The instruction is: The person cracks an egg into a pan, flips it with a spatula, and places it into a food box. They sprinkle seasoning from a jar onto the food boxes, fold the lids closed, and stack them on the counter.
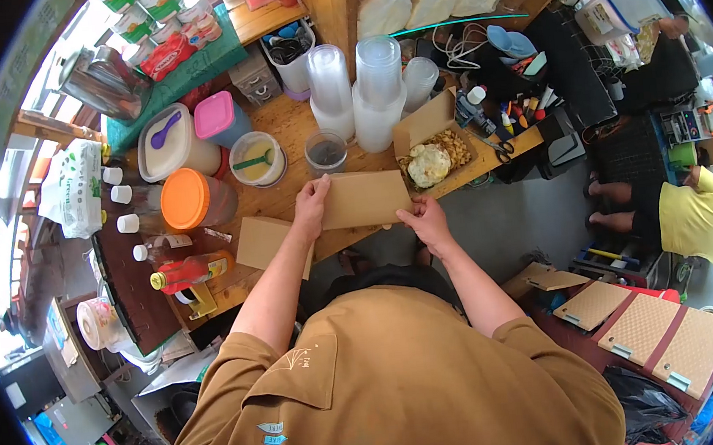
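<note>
Both hands grip a brown cardboard takeaway box [366,198] at the table's front edge. It looks folded shut, its plain top facing up. My left hand [313,206] is closed on its left end, fingers on the upper corner. At the lower right corner, my right hand [428,223] pinches it with thumb and fingers. Just right of it stands an open cardboard box [401,138] holding a fried egg [430,165] over chopped food. Another brown cardboard piece [262,246] lies left of my left hand. Behind the held box sits a clear tub [326,150] with dark contents.
Stacked plastic cups [378,76] stand at the back. Left are a tub with a green spoon [258,158], an orange-lidded jar [193,197] and a red sauce bottle [189,271]. Scissors [498,149] lie right. A person in a yellow shirt [697,218] is at far right.
</note>
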A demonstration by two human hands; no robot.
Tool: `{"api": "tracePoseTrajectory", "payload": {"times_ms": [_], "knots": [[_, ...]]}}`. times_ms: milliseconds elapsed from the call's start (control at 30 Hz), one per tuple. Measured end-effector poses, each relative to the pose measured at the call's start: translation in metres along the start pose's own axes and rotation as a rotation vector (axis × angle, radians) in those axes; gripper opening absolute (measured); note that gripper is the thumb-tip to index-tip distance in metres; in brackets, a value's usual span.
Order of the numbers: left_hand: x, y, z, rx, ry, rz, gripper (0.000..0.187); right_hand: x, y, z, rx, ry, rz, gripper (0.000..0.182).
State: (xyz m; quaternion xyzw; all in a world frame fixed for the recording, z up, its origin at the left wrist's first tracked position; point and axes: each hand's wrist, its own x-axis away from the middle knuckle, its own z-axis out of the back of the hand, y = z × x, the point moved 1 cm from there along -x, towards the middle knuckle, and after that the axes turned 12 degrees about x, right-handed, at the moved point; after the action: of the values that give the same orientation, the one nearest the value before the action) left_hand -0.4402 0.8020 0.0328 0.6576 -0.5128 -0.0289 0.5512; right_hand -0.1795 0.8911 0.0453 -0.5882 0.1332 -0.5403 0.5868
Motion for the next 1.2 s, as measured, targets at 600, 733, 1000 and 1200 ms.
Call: {"api": "tracePoseTrajectory", "payload": {"times_ms": [600, 733, 1000, 1200], "knots": [[0.005, 0.0, -0.021, -0.901, -0.042, -0.316, 0.045, -0.023, 0.014, -0.013, -0.502, -0.19, -0.123, 0.048], [0.01, 0.0, -0.02, -0.958, -0.029, -0.384, 0.042, -0.021, -0.003, -0.016, -0.521, -0.277, -0.216, 0.038], [0.015, 0.002, -0.021, -0.948, -0.009, -0.394, 0.045, -0.028, 0.0, -0.02, -0.64, -0.327, -0.365, 0.027], [0.019, 0.001, -0.025, -1.004, 0.041, -0.414, 0.045, -0.022, 0.001, -0.017, -0.7, -0.345, -0.381, 0.033]]}}
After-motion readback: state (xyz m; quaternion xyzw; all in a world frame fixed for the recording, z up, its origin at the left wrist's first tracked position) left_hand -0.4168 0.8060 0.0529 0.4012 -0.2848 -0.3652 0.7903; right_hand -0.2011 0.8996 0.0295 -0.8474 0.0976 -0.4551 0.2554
